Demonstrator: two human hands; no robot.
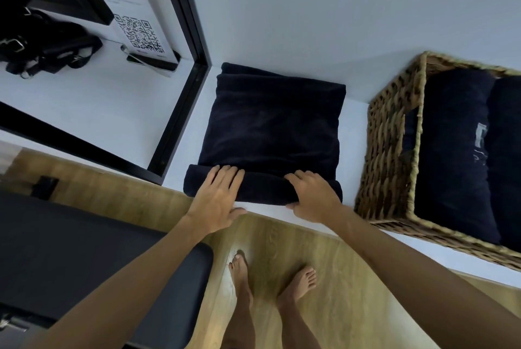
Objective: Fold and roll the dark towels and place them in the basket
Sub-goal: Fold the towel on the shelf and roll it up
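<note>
A dark navy towel (270, 120) lies folded on the white shelf (186, 134), its near end turned up into a thick roll (265, 186) at the shelf's front edge. My left hand (217, 196) lies flat over the left part of the roll, fingers straight, thumb on the shelf edge. My right hand (313, 193) curls over the right part of the roll, thumb tucked under it. To the right stands a woven wicker basket (392, 148) holding two rolled dark towels (451, 157).
A black-framed mirror (180, 112) stands at the left of the shelf, reflecting a QR-code sign (138, 33) and a black bag (42, 41). A dark padded bench (84, 258) is at lower left. Wooden floor (324, 250) and my bare feet are below.
</note>
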